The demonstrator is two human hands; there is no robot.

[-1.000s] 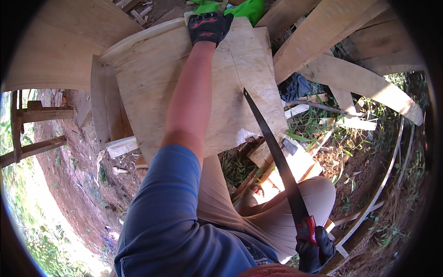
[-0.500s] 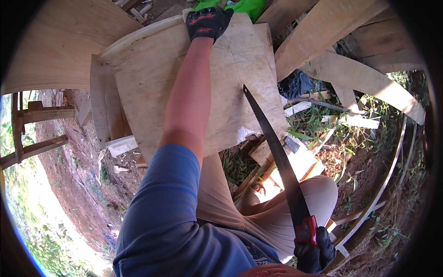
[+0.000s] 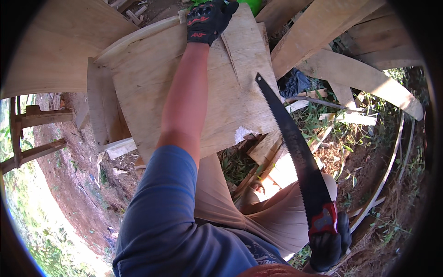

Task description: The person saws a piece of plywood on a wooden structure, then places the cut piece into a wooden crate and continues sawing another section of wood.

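Note:
Under my outstretched left arm lies a pale plywood board (image 3: 152,87). In a black glove with red marks, my left hand (image 3: 206,22) grips its far edge, fingertips hidden. A cut line with a narrow dark gap runs from beside that hand toward the board's middle; the strip on its right sits slightly apart in level. At the lower right, my gloved right hand (image 3: 328,244) is closed round the red and grey handle of a curved handsaw (image 3: 297,150). The black toothed blade points away, its tip over the board's right side, seemingly clear of the cut.
Another large wooden sheet (image 3: 50,46) stands at the far left. Planks (image 3: 318,34) slant across the far right, with a black plastic bag (image 3: 295,83) beneath them. My bent knee (image 3: 295,198) is close to the blade. Offcuts and grass cover the ground at right.
The saw has shifted right, its tip moving right and slightly farther away. The cut line near my left hand has opened into a visible gap. My left hand stays at the board's far edge.

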